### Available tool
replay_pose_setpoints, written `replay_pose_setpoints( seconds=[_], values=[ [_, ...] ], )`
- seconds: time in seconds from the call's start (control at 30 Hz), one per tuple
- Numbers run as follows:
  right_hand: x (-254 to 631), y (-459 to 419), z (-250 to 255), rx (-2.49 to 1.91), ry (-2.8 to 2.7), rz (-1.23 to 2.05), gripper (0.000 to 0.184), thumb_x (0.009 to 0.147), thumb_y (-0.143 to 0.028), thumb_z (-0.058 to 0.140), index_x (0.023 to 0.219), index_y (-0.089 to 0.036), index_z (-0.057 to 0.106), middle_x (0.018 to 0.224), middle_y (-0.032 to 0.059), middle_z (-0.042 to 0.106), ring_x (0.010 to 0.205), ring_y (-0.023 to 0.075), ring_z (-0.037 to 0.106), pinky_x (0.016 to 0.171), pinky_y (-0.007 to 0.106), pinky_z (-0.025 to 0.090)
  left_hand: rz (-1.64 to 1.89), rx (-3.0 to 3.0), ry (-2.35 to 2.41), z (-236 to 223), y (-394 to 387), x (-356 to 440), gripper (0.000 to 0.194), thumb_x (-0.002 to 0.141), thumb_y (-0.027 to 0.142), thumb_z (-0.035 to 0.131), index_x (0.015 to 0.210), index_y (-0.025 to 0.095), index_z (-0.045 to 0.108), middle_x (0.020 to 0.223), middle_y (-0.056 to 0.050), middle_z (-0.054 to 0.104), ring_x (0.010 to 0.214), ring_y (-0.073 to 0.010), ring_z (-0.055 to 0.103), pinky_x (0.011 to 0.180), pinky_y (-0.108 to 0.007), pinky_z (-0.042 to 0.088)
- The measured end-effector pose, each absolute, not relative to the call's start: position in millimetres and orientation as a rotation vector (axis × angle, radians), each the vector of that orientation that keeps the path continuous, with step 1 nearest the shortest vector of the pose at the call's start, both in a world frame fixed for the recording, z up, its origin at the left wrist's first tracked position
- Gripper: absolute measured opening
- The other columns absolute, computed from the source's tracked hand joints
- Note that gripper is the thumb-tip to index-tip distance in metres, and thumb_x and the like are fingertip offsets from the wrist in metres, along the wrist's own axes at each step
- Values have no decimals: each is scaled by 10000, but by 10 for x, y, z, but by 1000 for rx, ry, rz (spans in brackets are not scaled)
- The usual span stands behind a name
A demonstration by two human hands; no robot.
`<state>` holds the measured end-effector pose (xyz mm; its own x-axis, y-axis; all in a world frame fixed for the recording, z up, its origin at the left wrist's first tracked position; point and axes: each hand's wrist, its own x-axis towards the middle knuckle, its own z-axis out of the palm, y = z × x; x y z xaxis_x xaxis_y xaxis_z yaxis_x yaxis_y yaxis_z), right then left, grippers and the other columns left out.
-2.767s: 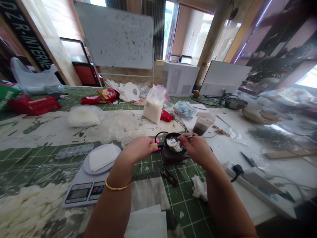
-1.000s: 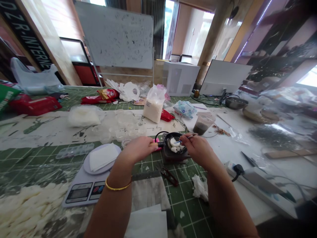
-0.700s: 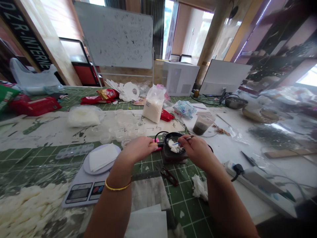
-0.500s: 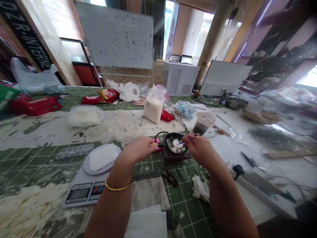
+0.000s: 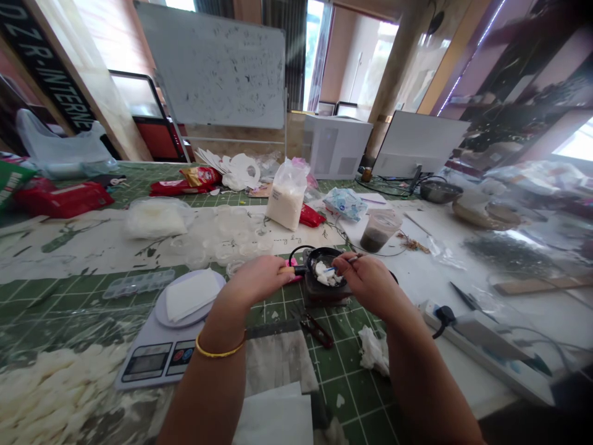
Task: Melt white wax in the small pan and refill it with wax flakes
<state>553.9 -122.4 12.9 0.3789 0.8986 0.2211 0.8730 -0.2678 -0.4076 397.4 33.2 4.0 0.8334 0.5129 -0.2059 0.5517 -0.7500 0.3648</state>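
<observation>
Gently stir white pieces (image 5: 321, 272) with slim tool (image 5: 329, 269) pinched in right hand (image 5: 367, 278); brace pan handle (image 5: 299, 271), clamped in left hand (image 5: 259, 276).

Our small black pan (image 5: 319, 253) sits on a dark base (image 5: 324, 296), handle (image 5: 301, 271) pointing left; we hold a blue-ended tool (image 5: 330, 269) among its white lumps (image 5: 322, 272).

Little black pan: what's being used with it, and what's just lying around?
In use:
black pan, held by the left hand
white lumps inside
slim tool in the right hand
dark stand underneath

Seemingly just lying about:
red-handled snips
crumpled white tissue
keys
monitor
</observation>
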Motion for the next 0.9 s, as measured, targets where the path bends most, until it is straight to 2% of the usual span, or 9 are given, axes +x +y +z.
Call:
replay_pose_setpoints(
  seconds=[0.27, 0.43, 0.9],
  values=[
    [5561, -1243, 132, -2222, -1510, 54, 385, 900, -344, 334, 670, -184, 598, 769, 47, 663, 740, 159, 594, 676, 255, 374, -140, 2594, 782, 53, 329, 3976, 376, 810, 478, 338, 674, 183, 527, 707, -42, 599, 620, -165, 512, 509, -266, 290],
    [5552, -1219, 137, -2227, -1486, 62, 373, 899, -339, 333, 715, -177, 615, 775, 47, 668, 705, 151, 590, 664, 253, 376, -140, 2597, 785, 53, 332, 3978, 379, 814, 476, 334, 682, 182, 533, 721, -45, 602, 630, -167, 517, 516, -263, 299],
    [5572, -1221, 131, -2267, -1440, 29, 383, 896, -348, 338, 668, -181, 597, 741, 47, 659, 687, 159, 580, 651, 262, 365, -127, 2599, 783, 25, 342, 3979, 401, 811, 503, 332, 671, 191, 541, 698, -42, 600, 598, -161, 500, 515, -274, 293]
  ],
)
